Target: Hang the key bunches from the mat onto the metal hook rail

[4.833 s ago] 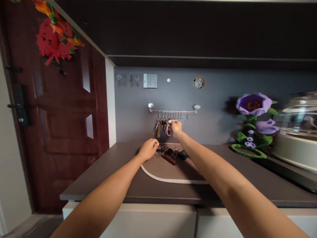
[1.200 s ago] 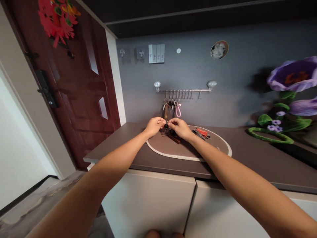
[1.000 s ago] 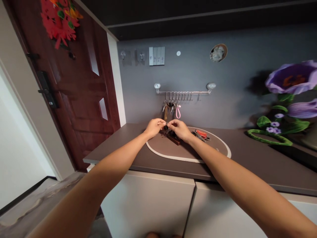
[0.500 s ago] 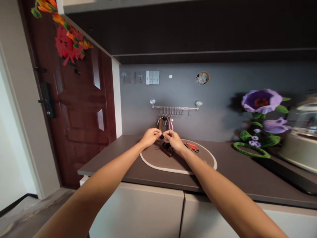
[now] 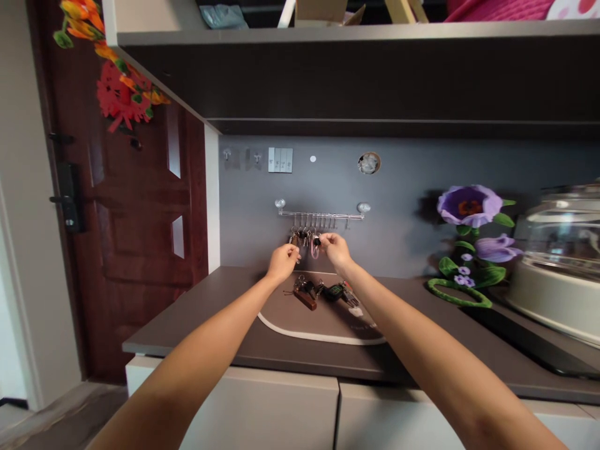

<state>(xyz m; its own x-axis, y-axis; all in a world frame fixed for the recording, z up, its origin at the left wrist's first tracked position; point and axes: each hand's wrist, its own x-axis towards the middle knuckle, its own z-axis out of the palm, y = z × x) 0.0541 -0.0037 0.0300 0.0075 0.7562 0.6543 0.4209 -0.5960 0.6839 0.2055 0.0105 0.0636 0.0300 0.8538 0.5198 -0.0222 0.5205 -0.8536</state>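
My right hand (image 5: 334,250) is raised to the hook rail (image 5: 323,215), its thumb and fingers closed on a small black-headed key (image 5: 317,242). A pink loop (image 5: 314,250) hangs right beside that key. My left hand (image 5: 284,262) is lower and to the left, its fingertips pinched together by a hanging brown key fob (image 5: 295,239); what they hold, if anything, is too small to make out. Several keys (image 5: 304,234) dangle from the rail's left hooks. Below, a brown wooden fob (image 5: 305,299) with keys and a dark round fob (image 5: 334,291) lie on the mat (image 5: 323,337).
A deep shelf (image 5: 356,81) overhangs the counter (image 5: 201,331). At the right stand a purple knitted flower (image 5: 470,206) and a domed appliance (image 5: 553,287), with a flat black object (image 5: 525,340) in front. A dark red door (image 5: 140,250) is at the left.
My hands have drawn apart. The right one has risen from over the mat to the rail with the key; the left has shifted slightly. The camera view has tilted up a little.
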